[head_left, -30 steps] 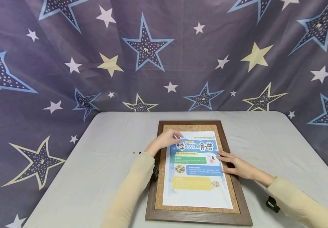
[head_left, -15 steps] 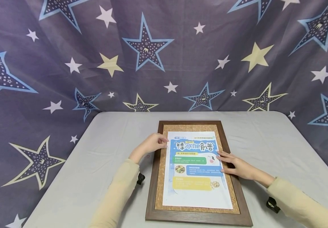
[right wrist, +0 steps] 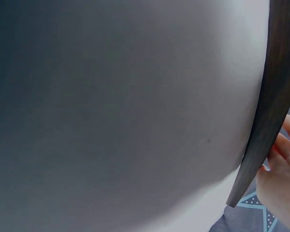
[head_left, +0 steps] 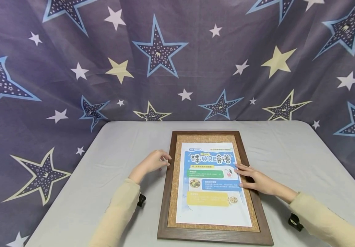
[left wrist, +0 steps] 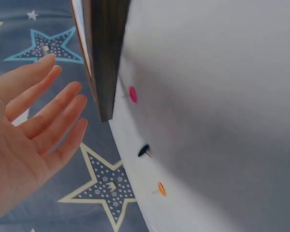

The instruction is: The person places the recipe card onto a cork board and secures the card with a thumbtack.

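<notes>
A cork board (head_left: 205, 138) in a dark wooden frame lies flat on the table, bearing a printed paper poster (head_left: 211, 216) with blue, green and yellow blocks and Chinese characters. My left hand (head_left: 151, 163) hovers just beside the frame's left edge; in the left wrist view its fingers are spread and relaxed, holding nothing. On the cloth by the frame are a pink thumbtack (left wrist: 132, 94), a black thumbtack (left wrist: 143, 150) and an orange thumbtack (left wrist: 162, 188); the left arm hides them in the head view. My right hand (head_left: 256, 179) rests with extended fingertips on the poster's right edge.
A pale grey cloth (head_left: 128, 137) covers the table under the board. Behind it hangs a dark purple curtain (head_left: 177, 89) with stars. Black wrist devices show under both sleeves, the right one (head_left: 295, 221) low beside the board.
My left hand has left the poster's upper left part and moved left and slightly toward me, past the frame's left edge. The right hand and the poster stay still.
</notes>
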{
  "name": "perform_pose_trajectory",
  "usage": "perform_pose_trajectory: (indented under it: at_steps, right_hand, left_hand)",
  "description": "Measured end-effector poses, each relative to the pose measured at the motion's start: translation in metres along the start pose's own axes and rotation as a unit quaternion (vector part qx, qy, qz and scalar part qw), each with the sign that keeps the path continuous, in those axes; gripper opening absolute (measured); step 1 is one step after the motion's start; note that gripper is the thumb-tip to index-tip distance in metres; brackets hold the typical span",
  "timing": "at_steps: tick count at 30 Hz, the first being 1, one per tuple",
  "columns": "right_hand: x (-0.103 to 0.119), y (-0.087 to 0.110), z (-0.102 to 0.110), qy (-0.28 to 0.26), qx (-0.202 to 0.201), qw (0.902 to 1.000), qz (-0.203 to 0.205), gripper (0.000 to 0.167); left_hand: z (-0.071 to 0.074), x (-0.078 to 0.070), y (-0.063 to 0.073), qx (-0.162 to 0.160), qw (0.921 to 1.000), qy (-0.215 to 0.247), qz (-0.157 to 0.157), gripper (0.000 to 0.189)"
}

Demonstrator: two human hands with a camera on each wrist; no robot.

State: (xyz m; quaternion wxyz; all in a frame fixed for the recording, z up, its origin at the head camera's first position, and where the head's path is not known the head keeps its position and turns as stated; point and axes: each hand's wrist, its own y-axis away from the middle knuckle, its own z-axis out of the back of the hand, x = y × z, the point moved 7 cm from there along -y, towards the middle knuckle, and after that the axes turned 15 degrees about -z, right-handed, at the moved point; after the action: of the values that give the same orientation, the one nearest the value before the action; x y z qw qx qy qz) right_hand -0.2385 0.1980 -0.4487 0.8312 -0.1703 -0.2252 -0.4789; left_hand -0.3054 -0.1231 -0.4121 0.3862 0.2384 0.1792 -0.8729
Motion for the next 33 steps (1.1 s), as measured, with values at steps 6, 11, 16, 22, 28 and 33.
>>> perform_pose_trajectory:
  at_steps: [6,11,16,22,28,33]
  right_hand:
    - [-0.001,0.000,-0.001,0.000,0.001,1.0000,-0.003,0.054]
    - [-0.002,0.000,-0.001,-0.002,0.002,1.0000,-0.007,0.054]
    - [-0.002,-0.001,-0.001,-0.005,0.005,1.0000,-0.007,0.054]
    - [-0.003,-0.001,-0.002,-0.007,0.004,1.0000,-0.005,0.054]
    - [-0.004,-0.001,-0.002,-0.002,0.006,0.9999,-0.010,0.054]
    - [-0.003,-0.001,-0.002,0.001,0.008,0.9999,-0.014,0.054]
  left_hand:
    - [-0.002,0.008,0.011,0.003,0.9999,-0.003,-0.011,0.019]
    - [-0.004,0.015,0.017,0.012,0.9999,-0.010,-0.001,0.020]
    - [-0.007,0.021,0.020,0.020,0.9997,-0.011,0.005,0.019]
    - [-0.009,0.023,0.021,0.026,0.9996,-0.011,-0.002,0.017]
    - [-0.010,0.026,0.021,0.036,0.9993,-0.011,0.000,0.017]
    - [-0.012,0.029,0.021,0.039,0.9990,-0.024,0.000,0.016]
